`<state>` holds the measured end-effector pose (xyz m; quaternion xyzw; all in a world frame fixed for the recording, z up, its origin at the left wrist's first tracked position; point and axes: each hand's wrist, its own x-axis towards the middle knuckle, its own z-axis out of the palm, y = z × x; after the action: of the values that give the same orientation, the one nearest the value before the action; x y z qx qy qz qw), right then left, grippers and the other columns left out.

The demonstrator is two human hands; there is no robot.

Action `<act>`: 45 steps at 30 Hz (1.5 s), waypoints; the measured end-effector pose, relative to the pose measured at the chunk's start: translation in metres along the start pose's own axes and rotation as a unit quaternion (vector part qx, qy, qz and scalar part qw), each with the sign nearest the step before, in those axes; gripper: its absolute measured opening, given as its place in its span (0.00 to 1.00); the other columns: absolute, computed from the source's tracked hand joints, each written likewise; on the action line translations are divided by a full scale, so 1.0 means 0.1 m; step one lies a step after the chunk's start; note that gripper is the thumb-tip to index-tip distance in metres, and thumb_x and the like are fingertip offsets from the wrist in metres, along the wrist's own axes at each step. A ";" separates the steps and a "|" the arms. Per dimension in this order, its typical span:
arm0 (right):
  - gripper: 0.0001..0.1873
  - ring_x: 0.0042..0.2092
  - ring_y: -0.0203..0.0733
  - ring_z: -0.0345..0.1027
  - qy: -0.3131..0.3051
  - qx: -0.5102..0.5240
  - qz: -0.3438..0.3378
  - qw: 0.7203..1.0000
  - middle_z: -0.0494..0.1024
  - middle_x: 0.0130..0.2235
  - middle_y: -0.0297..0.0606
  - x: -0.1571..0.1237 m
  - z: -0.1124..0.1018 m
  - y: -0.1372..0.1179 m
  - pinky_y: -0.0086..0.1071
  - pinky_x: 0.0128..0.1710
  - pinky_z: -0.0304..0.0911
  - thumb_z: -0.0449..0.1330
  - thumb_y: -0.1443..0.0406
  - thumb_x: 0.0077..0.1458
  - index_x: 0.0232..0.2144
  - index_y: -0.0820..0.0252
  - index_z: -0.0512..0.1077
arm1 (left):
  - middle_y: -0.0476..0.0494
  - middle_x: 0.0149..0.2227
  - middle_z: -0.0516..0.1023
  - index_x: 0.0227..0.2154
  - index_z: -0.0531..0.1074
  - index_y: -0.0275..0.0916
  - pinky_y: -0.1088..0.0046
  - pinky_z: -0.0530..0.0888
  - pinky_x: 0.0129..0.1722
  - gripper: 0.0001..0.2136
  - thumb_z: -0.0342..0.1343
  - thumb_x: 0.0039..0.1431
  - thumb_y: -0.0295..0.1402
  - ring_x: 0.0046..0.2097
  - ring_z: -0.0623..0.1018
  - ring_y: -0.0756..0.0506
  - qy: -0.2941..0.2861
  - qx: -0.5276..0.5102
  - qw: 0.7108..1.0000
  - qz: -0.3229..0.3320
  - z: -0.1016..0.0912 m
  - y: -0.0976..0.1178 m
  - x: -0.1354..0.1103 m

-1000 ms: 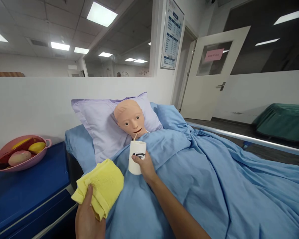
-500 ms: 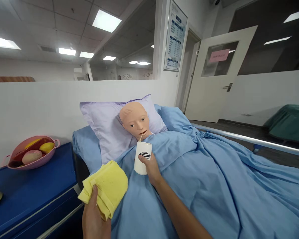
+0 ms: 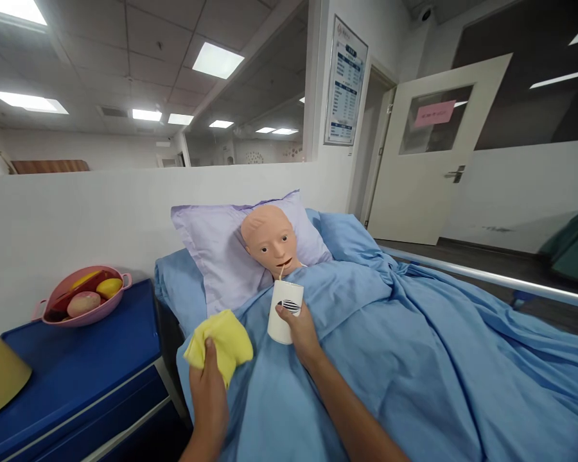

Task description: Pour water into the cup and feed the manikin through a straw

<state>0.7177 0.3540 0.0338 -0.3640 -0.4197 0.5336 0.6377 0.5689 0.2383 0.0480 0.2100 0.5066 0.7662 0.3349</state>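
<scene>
A white cup (image 3: 280, 324) with a black striped mark is gripped by my right hand (image 3: 302, 330), in front of a manikin (image 3: 270, 240) lying in bed. From the cup a thin straw (image 3: 282, 272) rises, its upper end at the manikin's mouth. My left hand (image 3: 209, 385) pinches a folded yellow cloth (image 3: 224, 343), thumb on top, over the bed's left edge. The manikin's head rests on a lilac pillow (image 3: 212, 256). A blue quilt (image 3: 390, 359) covers its body. The fingers behind the cup and under the cloth are hidden.
On the left stands a blue bedside cabinet (image 3: 101, 359) bearing a pink bowl (image 3: 96, 314) of fruit and a yellow rounded object (image 3: 0, 378), cut off by the frame. A bed rail (image 3: 486, 279) runs along the far right side. Behind it a door (image 3: 428, 173) stands ajar.
My left hand has drawn the yellow cloth together and moved slightly to the right and up. The cup and straw stay at the manikin's mouth. The whole view has shifted a little.
</scene>
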 end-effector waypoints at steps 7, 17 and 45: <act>0.33 0.34 0.49 0.73 0.021 0.004 -0.007 1.000 0.79 0.34 0.39 -0.73 -0.36 0.06 0.41 0.34 0.70 0.71 0.50 0.38 0.44 0.57 0.68 | 0.43 0.52 0.77 0.50 0.74 0.41 0.74 0.64 0.60 0.14 0.54 0.62 0.27 0.58 0.72 0.48 -0.100 0.055 0.929 0.353 1.04 0.36 0.53; 0.34 0.34 0.50 0.74 -0.010 0.041 0.006 0.999 0.81 0.33 0.44 -1.27 -0.50 -0.03 0.38 0.30 0.68 0.70 0.46 0.37 0.42 0.60 0.70 | 0.35 0.58 0.72 0.53 0.69 0.32 0.62 0.64 0.63 0.16 0.47 0.65 0.22 0.62 0.68 0.43 -0.331 0.385 0.419 0.753 1.90 -0.11 1.01; 0.36 0.33 0.52 0.74 0.048 0.065 0.074 0.994 0.81 0.32 0.44 -1.20 -0.46 0.24 0.42 0.34 0.69 0.72 0.45 0.30 0.38 0.61 0.73 | 0.37 0.48 0.80 0.47 0.72 0.35 0.58 0.72 0.57 0.13 0.47 0.64 0.21 0.54 0.76 0.41 -0.297 0.322 0.410 0.800 1.90 -0.06 1.09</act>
<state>0.7421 0.2390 -0.0230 -0.3770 -0.3244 0.5875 0.6383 0.6212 0.4393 0.1162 0.8270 0.1868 0.3564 -0.3925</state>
